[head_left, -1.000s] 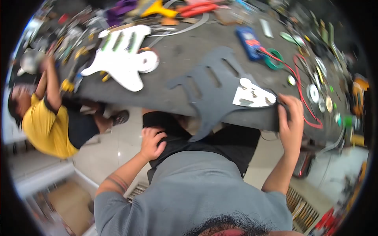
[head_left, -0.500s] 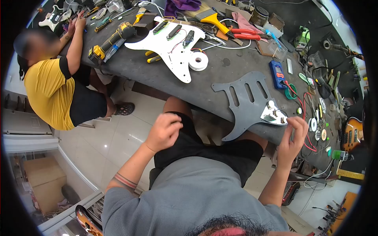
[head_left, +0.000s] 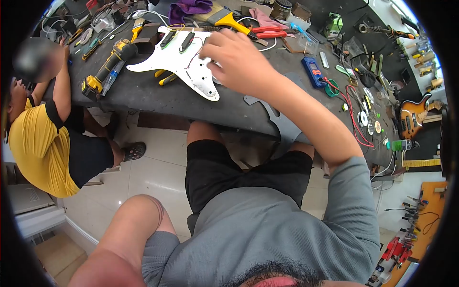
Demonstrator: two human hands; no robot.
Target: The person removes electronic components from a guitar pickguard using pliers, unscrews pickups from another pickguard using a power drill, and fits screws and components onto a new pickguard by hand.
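Note:
My right hand reaches across the bench, over the right part of a white pickguard. Its fingers are loosely bent, with the thumb apart from them, and nothing shows between them. Whether it touches the pickguard is unclear. Two dark pickups show on the pickguard; my hand covers its right part and most of a tape roll. A dark grey pickguard lies at the bench's front edge, partly under my right forearm. My left forearm rises close to the camera at the lower left, and my left hand is out of view.
A yellow cordless tool lies left of the white pickguard. Behind are a yellow-handled brush and red-handled pliers. A blue multimeter with red leads is on the right. A person in a yellow shirt sits at the left.
My right hand has moved left from the grey pickguard's right end to above the white pickguard. My left hand has left my lap and gone out of view. The view has shifted.

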